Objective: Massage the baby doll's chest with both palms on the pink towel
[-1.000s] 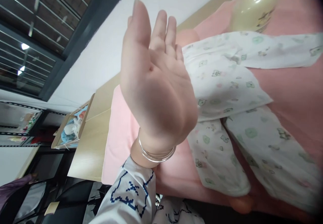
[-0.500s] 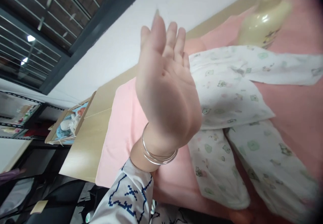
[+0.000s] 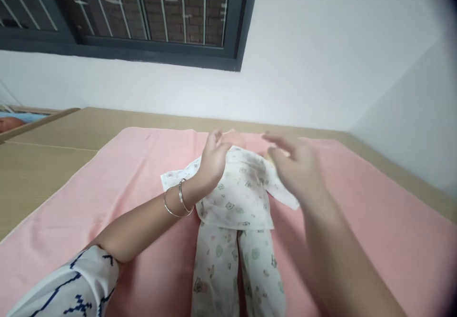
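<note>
A white long-sleeved baby top with small green and grey prints lies spread out, matching trousers below it. At the collar shows a rounded skin-coloured shape, perhaps a doll's head, largely hidden. My left hand, two silver bangles at its wrist, is held over the left shoulder of the top, fingers apart and nothing in them. Over the right sleeve, my right hand is smeared by motion. Its thumb and fingers stand apart, with nothing visible between them. A small yellowish patch shows beside its thumb.
A pink blanket covers much of the wooden table. At the far left is the edge of a box with something blue and reddish inside. A white wall and a barred window rise behind the table.
The view has swung round and levelled, now facing the wall. My left hand, raised close to the camera before, is lower and farther away. My right hand has come into view.
</note>
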### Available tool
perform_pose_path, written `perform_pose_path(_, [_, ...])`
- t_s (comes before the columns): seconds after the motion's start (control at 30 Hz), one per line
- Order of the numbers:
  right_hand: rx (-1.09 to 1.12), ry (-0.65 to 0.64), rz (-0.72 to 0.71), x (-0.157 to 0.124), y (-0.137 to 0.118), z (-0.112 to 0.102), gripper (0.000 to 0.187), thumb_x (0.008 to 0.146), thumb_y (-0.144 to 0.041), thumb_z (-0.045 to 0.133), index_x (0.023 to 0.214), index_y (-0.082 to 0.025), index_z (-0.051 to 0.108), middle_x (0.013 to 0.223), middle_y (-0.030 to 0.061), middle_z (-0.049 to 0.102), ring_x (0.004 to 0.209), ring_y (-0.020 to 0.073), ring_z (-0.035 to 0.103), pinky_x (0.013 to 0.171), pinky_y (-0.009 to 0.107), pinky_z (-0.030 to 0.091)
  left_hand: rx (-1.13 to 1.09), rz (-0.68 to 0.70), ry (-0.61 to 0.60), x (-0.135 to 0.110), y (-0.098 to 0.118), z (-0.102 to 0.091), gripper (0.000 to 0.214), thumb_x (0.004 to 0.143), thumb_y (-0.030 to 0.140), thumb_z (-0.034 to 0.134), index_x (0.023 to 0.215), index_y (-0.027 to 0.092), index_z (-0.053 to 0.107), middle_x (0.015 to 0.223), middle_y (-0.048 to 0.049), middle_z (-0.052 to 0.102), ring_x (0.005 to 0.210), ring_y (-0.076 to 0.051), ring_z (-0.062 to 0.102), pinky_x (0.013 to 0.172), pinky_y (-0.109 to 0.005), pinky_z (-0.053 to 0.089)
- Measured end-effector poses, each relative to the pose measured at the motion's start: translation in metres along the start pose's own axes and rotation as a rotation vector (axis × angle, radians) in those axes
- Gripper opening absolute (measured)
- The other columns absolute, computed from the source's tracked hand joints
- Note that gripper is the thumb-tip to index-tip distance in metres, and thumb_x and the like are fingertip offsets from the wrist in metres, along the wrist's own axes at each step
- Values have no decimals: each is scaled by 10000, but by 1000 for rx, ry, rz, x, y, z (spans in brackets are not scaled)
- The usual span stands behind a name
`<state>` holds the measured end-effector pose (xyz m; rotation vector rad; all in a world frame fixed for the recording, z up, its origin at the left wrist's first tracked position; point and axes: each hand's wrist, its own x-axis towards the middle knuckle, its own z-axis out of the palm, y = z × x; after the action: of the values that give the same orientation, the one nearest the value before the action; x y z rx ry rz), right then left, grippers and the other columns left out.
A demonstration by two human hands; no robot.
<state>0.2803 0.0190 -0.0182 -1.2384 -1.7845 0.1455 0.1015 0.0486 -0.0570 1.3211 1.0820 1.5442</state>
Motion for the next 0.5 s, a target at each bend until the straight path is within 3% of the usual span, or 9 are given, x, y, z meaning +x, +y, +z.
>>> perform_pose_path(0.07, [-55,-184,-6,6,10,33,410,816,-103,458,1130,-170,714,1196,84,709,1140,251,649,1036,443,506,64,-31,-68,8,-21,0,330,887,224,486,1188,173,613,1353,-113,608,1327,-266,525,1134,-429,423])
perform_pose_path(0.13, [-125,-330,-102,5,24,65,477,815,-78,427,1211,-149,683,1286,108,669,1212,245,614,1099,440,460,200,15,26,15,-41,-1,300,862,199,487,1121,149,628,1296,-134,630,1262,-264,561,1135,-438,405])
perform_pose_path(0.2, [-150,-406,-245,0,37,88,477,866,-108,409,1277,-132,649,1404,125,586,1337,237,522,1174,436,383,297,98,41,18,-61,-1,317,850,169,474,1132,136,614,1252,-138,643,1216,-248,578,1122,-428,410])
perform_pose_path(0.33, [-193,-350,-265,-14,54,104,460,918,-162,377,1284,-163,656,1438,114,556,1405,249,451,1203,514,334,474,285,-37,13,-89,2,306,915,188,408,1131,170,625,1240,-115,660,1220,-237,566,1160,-457,355])
perform_pose_path(0.5, [-233,-235,-75,-21,60,107,475,919,-257,430,1342,-133,607,1493,148,487,1427,304,413,1177,557,354,534,352,-60,8,-100,0,286,915,205,431,1113,195,638,1227,-97,667,1203,-236,572,1124,-426,400])
